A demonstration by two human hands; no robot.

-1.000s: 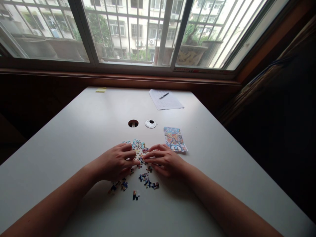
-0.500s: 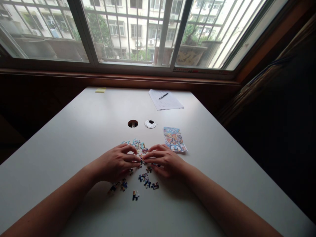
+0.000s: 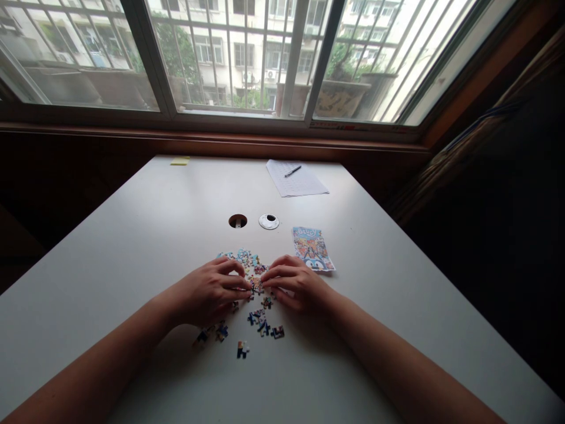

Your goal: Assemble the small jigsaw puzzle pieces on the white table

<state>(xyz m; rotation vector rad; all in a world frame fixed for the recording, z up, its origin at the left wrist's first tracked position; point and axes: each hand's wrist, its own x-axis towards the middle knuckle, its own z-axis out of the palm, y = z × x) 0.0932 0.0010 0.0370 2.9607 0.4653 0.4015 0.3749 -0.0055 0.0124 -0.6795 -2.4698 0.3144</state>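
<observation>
Colourful jigsaw pieces (image 3: pixel 245 257) lie in a cluster on the white table (image 3: pixel 132 235). My left hand (image 3: pixel 214 290) comes in from the left with bent fingers, its fingertips pressed on a small patch of jigsaw pieces (image 3: pixel 256 286) in the middle. From the other side my right hand (image 3: pixel 296 284) reaches the same patch, fingers curled and tips at its right edge. Darker pieces (image 3: pixel 259 321) lie nearer me, and one loose piece (image 3: pixel 242 349) sits apart at the front. My left hand partly hides several pieces.
A picture sheet (image 3: pixel 311 247) lies just beyond my right hand. Farther back are a round cover (image 3: pixel 269 221), a cable hole (image 3: pixel 238 221), paper (image 3: pixel 293 184) with a pen (image 3: pixel 292 171) on it, and a yellow sticky note (image 3: pixel 180 161). A barred window stands behind the table.
My right fingers have drawn back slightly to the right and up, uncovering more of the patch between the hands. My left hand stays nearly still.
</observation>
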